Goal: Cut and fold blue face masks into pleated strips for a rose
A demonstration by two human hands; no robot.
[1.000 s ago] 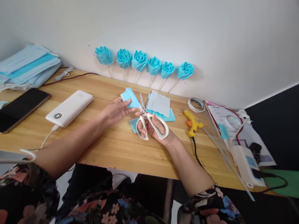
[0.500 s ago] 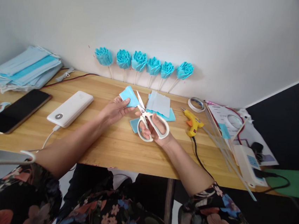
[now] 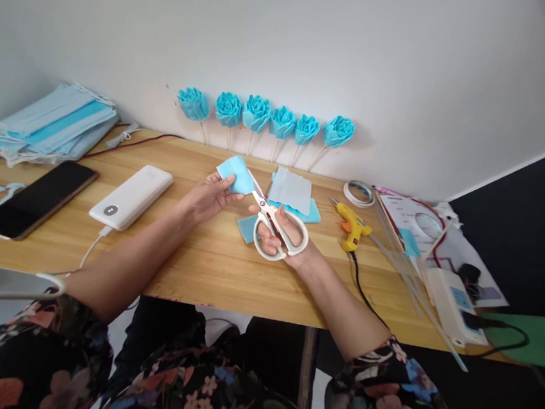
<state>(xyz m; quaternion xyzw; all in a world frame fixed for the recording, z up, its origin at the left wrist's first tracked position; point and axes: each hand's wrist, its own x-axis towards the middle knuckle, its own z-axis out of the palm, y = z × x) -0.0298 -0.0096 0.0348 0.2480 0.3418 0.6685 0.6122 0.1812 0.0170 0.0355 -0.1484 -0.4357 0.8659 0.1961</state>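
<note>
The right hand (image 3: 277, 234) holds white-handled scissors (image 3: 266, 208). Left of the scissors, the left hand (image 3: 205, 199) pinches a blue piece (image 3: 235, 173) beside the blades (image 3: 259, 193). Beyond the scissors stand six blue flowers (image 3: 282, 123); right of the scissors lies a yellow glue gun (image 3: 353, 226).

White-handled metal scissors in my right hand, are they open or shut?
Shut, or nearly: the white handle loops of the scissors meet at their near ends.
</note>
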